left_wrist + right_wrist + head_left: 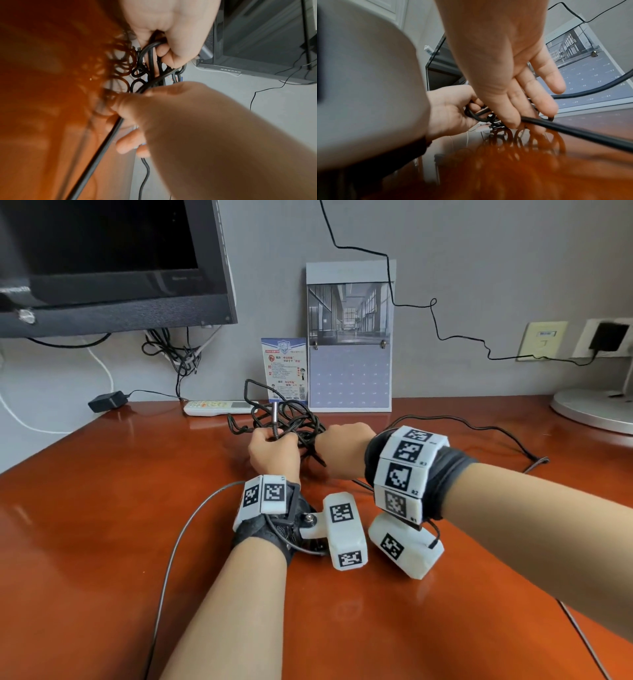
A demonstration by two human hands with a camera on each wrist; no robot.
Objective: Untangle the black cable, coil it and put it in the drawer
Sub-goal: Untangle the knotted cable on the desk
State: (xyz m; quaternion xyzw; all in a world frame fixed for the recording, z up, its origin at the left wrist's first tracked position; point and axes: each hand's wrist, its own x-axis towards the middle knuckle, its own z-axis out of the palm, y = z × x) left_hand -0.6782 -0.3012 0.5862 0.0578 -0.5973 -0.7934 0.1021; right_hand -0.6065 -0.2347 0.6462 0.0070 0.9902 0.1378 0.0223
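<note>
Tangle of black cable [287, 422] is lifted just above the desk [102, 508]; strands are gripped by the curled left hand [272, 455]; one strand is touched by the straight-fingered right hand [342, 450].

Black wrist straps [442, 474] — white marker-printed blocks [407, 470].

The tangled black cable [287, 422] lies on the glossy reddish-brown wooden desk [102, 508], between the left hand [272, 451] and the right hand [344, 448]. Behind the tangle a white remote control [215, 407] lies on the desk, with a small printed card [286, 371] and a tall wall calendar [350, 337] leaning against the wall to its right. A dark monitor [113, 261] stands at the far left, a round silver lamp base [596, 410] at the far right.
</note>
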